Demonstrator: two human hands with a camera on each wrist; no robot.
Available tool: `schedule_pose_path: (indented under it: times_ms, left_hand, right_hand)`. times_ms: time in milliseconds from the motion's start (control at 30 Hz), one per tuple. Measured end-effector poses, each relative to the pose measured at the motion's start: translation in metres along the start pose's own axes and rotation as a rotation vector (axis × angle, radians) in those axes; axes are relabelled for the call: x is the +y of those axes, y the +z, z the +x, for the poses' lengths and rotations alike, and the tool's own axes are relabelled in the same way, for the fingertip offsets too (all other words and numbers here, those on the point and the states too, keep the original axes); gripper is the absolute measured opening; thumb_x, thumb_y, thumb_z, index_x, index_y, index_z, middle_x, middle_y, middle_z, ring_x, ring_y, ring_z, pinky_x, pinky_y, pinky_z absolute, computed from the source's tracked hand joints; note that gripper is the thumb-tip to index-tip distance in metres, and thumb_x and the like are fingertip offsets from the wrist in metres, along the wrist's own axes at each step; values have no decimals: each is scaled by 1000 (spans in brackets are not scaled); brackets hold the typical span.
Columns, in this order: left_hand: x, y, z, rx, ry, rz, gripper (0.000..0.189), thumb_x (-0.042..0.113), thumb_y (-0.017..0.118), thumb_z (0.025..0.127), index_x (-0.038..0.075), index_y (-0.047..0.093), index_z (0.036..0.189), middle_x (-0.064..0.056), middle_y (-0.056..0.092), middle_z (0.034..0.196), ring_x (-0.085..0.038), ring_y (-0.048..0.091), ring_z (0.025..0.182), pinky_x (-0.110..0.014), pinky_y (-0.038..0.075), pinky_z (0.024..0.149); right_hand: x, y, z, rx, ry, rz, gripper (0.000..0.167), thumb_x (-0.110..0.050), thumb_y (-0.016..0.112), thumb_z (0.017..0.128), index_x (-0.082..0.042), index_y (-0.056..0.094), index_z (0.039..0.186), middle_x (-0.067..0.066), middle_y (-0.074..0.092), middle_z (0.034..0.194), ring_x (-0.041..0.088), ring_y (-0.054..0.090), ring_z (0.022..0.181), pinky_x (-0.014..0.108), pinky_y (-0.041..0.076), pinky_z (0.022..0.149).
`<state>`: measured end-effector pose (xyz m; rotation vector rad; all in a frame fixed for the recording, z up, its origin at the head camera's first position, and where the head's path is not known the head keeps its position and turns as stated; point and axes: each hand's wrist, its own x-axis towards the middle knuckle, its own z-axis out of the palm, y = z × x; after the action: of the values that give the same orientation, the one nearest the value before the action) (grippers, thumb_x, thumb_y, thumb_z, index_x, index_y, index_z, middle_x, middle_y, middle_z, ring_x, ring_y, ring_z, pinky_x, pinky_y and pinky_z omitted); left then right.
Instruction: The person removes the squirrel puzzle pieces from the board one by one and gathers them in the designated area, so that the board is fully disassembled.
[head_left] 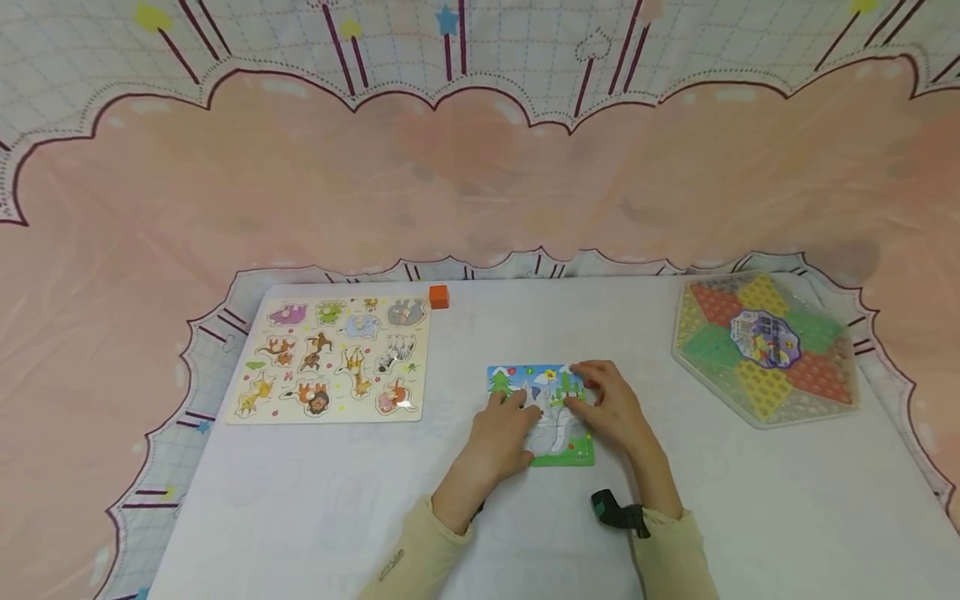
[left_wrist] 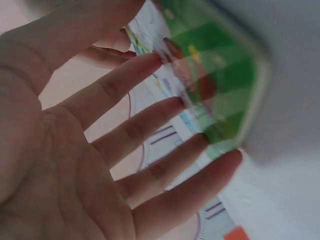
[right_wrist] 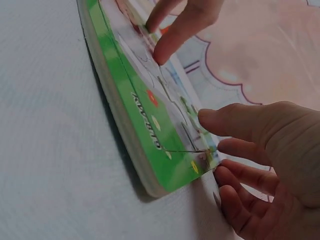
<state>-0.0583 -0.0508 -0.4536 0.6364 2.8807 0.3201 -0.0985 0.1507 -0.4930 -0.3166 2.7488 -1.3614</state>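
Note:
A small jigsaw puzzle (head_left: 558, 457) with a green lower border, blue sky and trees lies on the white table. Its middle has a pale picture crossed by piece outlines. My left hand (head_left: 498, 437) reaches over its left half; the left wrist view shows extended fingers (left_wrist: 132, 132) touching or just above the surface. At the right edge, my right hand (head_left: 618, 412) holds the board. In the right wrist view the thumb (right_wrist: 230, 120) lies over the top face, while the other fingers bend at the puzzle's (right_wrist: 160, 175) side. Fingertips partly hide the upper pieces.
On the left lies a cream animal puzzle board (head_left: 337, 417). Beside its upper right corner sits an orange block (head_left: 438, 297). A clear hexagonal game box (head_left: 765, 340) with red, yellow and green triangles lies at the right. Patterned cloth hangs behind the table's far edge.

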Motion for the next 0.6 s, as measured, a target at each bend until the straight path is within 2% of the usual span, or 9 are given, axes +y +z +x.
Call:
schedule_pose_path:
  times_ms: [133, 233, 433, 600]
  left_hand:
    - [4, -2, 7, -26, -15, 32, 51, 21, 88, 70, 13, 69, 117, -10, 60, 117, -30, 53, 102, -39, 56, 68]
    - [7, -3, 10, -38, -33, 49, 50, 20, 88, 70, 12, 69, 116, -9, 59, 110, -29, 52, 95, -37, 55, 64]
    - [8, -3, 12, -42, -45, 53, 52, 23, 89, 70, 13, 69, 117, -9, 58, 111, -29, 51, 96, -36, 56, 63]
    - [8, -2, 12, -35, -61, 27, 52, 23, 89, 71, 14, 69, 118, -8, 58, 115, -30, 50, 100, -42, 56, 65]
  right_hand:
    - [1, 0, 0, -1, -2, -6, 46, -9, 79, 82, 4, 64, 123, 19, 53, 131, 33, 57, 104, 33, 46, 75]
    - [0, 1, 0, -4, 15, -12, 46, -10, 79, 81, 3, 64, 123, 18, 53, 132, 33, 57, 106, 34, 47, 77]
    - [0, 2, 0, -1, 40, -22, 47, -10, 80, 81, 2, 64, 123, 17, 53, 132, 33, 57, 107, 38, 47, 80]
    - [1, 2, 1, 7, 43, -26, 47, -9, 80, 80, 2, 64, 123, 17, 52, 132, 33, 57, 107, 40, 48, 82]
